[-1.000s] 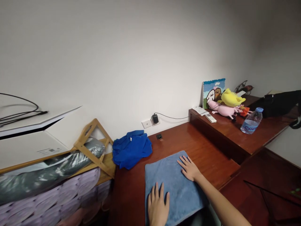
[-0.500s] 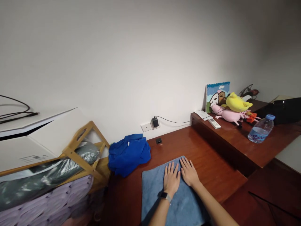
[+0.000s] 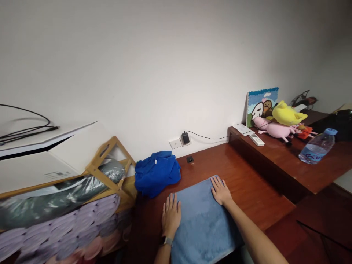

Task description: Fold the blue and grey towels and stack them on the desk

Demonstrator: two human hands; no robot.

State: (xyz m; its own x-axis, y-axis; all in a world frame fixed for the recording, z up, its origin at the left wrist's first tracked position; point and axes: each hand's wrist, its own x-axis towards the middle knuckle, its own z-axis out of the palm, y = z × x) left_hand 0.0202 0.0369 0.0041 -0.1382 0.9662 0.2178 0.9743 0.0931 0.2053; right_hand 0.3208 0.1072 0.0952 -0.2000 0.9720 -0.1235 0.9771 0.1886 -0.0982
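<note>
Grey-blue plush cloth (image 3: 202, 223) flat on red-brown desk (image 3: 254, 189), nr crumpled royal-blue fabric (image 3: 157, 174) | our L hand (image 3: 171, 215) palm-down, cloth's L edge nr far corner, fingers straight, barely spread, gripping nothing | our R hand (image 3: 220, 191) flat, far-R corner, fingers extended, nothing held | we see capped water btl (image 3: 316, 148) far R

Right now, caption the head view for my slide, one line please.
Left hand and right hand lie palm-down at the far corners of a blue cloth on a reddish-brown desk.
</note>
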